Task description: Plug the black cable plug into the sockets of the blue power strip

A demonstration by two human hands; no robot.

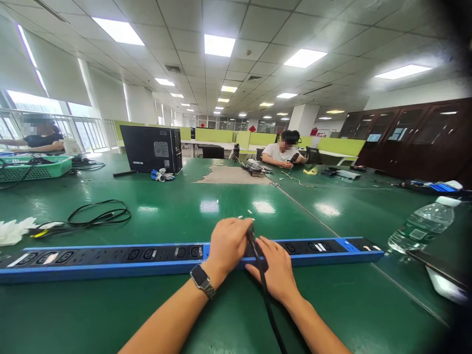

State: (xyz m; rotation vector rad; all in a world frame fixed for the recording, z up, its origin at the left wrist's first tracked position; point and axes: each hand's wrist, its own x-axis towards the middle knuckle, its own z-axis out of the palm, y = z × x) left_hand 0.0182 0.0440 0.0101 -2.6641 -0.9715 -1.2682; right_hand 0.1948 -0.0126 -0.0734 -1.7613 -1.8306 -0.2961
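A long blue power strip (147,269) with black sockets lies across the green table in front of me. My left hand (226,248), with a watch on its wrist, is closed round a black plug (251,233) over the middle of the strip. From this plug a black power cord (266,295) runs down toward me between my forearms. My right hand (275,268) grips the strip just right of the cord, its thumb along the front side and its fingers over the top. Whether the plug sits in a socket is hidden by my hands.
A water bottle (424,225) and a dark flat device (440,275) lie at the right. Coiled black cable (99,216) and crumpled white material (16,231) are on the left. Farther back stand a black computer case (147,150) and a green basket (44,169). Two people sit beyond.
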